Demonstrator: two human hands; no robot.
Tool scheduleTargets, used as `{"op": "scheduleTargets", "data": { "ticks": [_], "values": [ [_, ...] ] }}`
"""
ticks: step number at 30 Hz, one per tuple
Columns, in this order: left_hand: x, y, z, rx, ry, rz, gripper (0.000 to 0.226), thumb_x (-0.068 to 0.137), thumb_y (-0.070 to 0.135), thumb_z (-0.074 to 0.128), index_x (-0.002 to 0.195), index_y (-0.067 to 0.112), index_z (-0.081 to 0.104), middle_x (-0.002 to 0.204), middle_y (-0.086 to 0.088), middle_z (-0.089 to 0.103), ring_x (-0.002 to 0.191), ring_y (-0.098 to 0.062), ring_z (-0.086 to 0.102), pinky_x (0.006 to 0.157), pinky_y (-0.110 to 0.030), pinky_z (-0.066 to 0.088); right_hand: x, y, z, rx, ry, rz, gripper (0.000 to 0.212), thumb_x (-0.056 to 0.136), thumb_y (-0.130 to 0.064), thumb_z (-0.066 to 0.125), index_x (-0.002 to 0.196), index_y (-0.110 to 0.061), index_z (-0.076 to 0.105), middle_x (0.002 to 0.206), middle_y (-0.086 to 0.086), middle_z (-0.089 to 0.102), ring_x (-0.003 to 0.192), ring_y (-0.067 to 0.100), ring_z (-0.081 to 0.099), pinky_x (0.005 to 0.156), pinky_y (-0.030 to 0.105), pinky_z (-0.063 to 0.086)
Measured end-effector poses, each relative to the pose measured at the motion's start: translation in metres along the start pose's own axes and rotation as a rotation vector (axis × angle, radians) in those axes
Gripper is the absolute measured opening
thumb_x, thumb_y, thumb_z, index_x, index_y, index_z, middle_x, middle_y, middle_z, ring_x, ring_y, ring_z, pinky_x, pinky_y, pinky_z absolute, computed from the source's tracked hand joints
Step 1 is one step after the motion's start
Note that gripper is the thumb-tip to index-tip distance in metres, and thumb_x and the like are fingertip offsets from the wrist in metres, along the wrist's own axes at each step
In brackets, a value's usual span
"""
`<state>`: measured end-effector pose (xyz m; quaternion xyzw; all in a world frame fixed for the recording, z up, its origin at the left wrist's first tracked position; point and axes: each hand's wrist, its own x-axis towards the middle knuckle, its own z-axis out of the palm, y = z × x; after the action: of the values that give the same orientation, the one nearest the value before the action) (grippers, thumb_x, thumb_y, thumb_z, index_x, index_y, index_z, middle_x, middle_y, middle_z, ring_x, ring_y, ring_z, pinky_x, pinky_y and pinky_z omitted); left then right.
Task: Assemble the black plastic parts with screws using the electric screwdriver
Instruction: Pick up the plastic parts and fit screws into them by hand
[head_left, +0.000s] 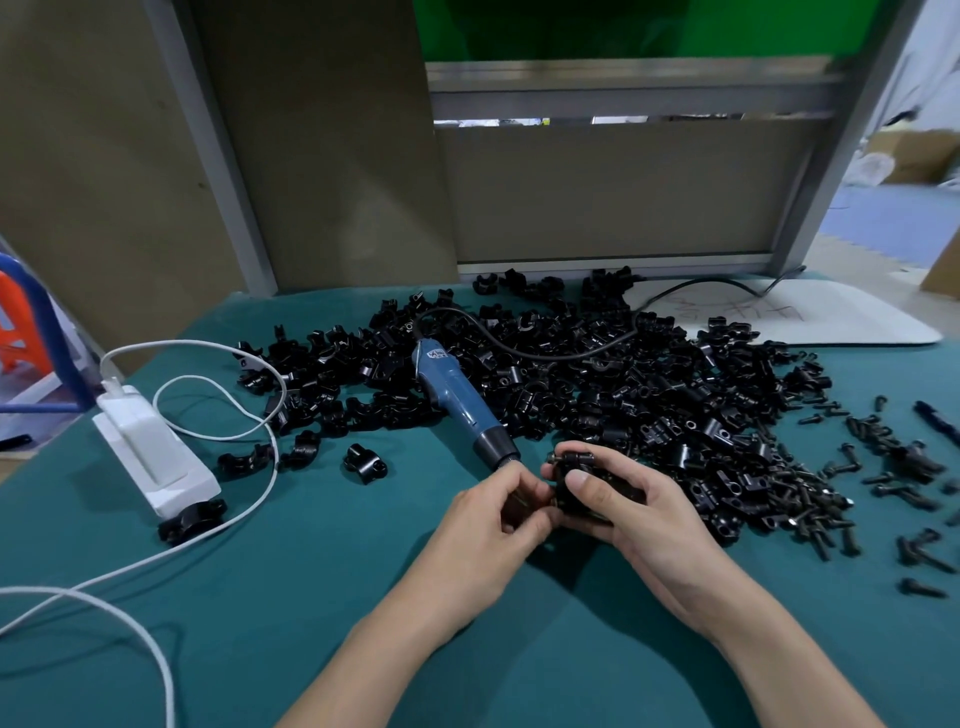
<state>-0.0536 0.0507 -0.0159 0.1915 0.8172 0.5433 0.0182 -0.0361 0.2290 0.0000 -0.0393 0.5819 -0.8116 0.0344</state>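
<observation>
My right hand (639, 512) grips a black plastic part (574, 480) with the thumb on top; a screw sticks out at the part's upper edge. My left hand (501, 512) has its fingers curled against the part's left side, pinching something small I cannot make out. The blue electric screwdriver (457, 400) lies on the green table, tip pointing toward my hands, cable trailing back. A large heap of black plastic parts (623, 374) spreads behind my hands. Loose black screws (810, 499) lie to the right.
A white power adapter (156, 457) with white cable (223, 540) sits at the left, a black part at its near end. A single assembled black part (365, 463) stands left of the screwdriver. A white board (810, 317) lies at back right. Panels wall the table's rear.
</observation>
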Motion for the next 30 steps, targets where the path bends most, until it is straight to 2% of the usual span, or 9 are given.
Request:
{"op": "scheduleTargets", "data": {
  "ticks": [2,6,8,11,17,19,23,26,30],
  "values": [
    [-0.0007,0.0010,-0.0001,-0.008,-0.008,-0.003,0.014,0.093,0.028,0.068,0.091,0.037,0.058,0.084,0.008,0.071,0.068,-0.006,0.059,0.068,-0.032,0.051,-0.0001,0.0003,0.0001,0.000,-0.002,-0.005,0.035,0.077,-0.031,0.079,0.111,-0.021,0.079,0.116,0.016,0.076,0.114,0.026,0.072,0.085,0.031,0.061],
    [-0.0012,0.0026,0.0003,-0.041,-0.007,-0.001,0.009,0.091,0.047,0.064,0.093,0.038,0.060,0.083,0.009,0.072,0.069,-0.004,0.059,0.068,-0.025,0.051,-0.0010,-0.0004,-0.0006,-0.021,-0.012,-0.001,0.036,0.079,-0.033,0.078,0.113,-0.023,0.078,0.118,0.014,0.075,0.115,0.026,0.071,0.089,0.030,0.060],
    [-0.0006,0.0019,0.0012,-0.053,0.010,-0.013,0.015,0.092,0.051,0.062,0.092,0.036,0.062,0.085,0.002,0.071,0.073,-0.014,0.062,0.073,-0.032,0.053,-0.0010,-0.0003,-0.0011,-0.017,-0.013,0.004,0.036,0.079,-0.033,0.078,0.114,-0.023,0.078,0.119,0.014,0.075,0.115,0.027,0.071,0.090,0.031,0.060],
    [0.0000,0.0015,0.0014,-0.029,0.026,-0.013,0.009,0.096,0.043,0.063,0.090,0.037,0.063,0.083,-0.001,0.070,0.081,-0.025,0.064,0.076,-0.040,0.052,-0.0007,-0.0002,-0.0008,-0.006,-0.017,0.015,0.036,0.079,-0.031,0.078,0.114,-0.022,0.078,0.119,0.015,0.075,0.114,0.028,0.072,0.089,0.031,0.060],
    [-0.0004,0.0009,0.0021,-0.034,0.033,-0.009,0.009,0.094,0.026,0.070,0.090,0.034,0.066,0.073,0.019,0.067,0.066,-0.002,0.057,0.066,-0.020,0.048,-0.0003,0.0004,-0.0009,-0.008,-0.005,0.018,0.036,0.079,-0.031,0.078,0.113,-0.019,0.078,0.117,0.016,0.075,0.113,0.027,0.072,0.088,0.032,0.060],
    [-0.0013,0.0021,0.0029,-0.044,0.028,0.002,0.008,0.094,0.024,0.070,0.094,0.031,0.066,0.073,0.020,0.065,0.063,0.000,0.052,0.064,-0.018,0.045,0.0000,0.0000,-0.0008,-0.008,0.003,0.015,0.035,0.080,-0.030,0.077,0.113,-0.019,0.078,0.117,0.016,0.076,0.113,0.027,0.072,0.087,0.031,0.061],
    [-0.0030,0.0042,0.0013,-0.045,0.017,0.025,0.005,0.098,0.040,0.062,0.097,0.035,0.062,0.082,0.008,0.069,0.064,-0.009,0.053,0.064,-0.029,0.049,-0.0002,-0.0015,-0.0012,-0.005,-0.002,0.015,0.036,0.078,-0.033,0.078,0.113,-0.022,0.078,0.118,0.014,0.076,0.113,0.025,0.072,0.088,0.031,0.060],
    [-0.0042,0.0048,0.0017,-0.022,0.011,0.012,0.024,0.100,0.052,0.051,0.091,0.033,0.061,0.084,-0.002,0.069,0.076,-0.026,0.060,0.073,-0.045,0.051,-0.0005,-0.0014,-0.0014,0.006,-0.005,0.013,0.037,0.078,-0.032,0.078,0.113,-0.021,0.078,0.119,0.015,0.075,0.113,0.027,0.072,0.089,0.033,0.060],
    [-0.0035,0.0020,0.0015,0.083,0.007,0.001,0.030,0.099,0.057,0.047,0.087,0.034,0.060,0.082,0.000,0.068,0.078,-0.021,0.060,0.074,-0.048,0.052,-0.0006,-0.0015,-0.0007,0.038,-0.002,0.005,0.036,0.077,-0.030,0.078,0.111,-0.017,0.078,0.117,0.018,0.075,0.109,0.028,0.074,0.086,0.032,0.061]
  ]
}}
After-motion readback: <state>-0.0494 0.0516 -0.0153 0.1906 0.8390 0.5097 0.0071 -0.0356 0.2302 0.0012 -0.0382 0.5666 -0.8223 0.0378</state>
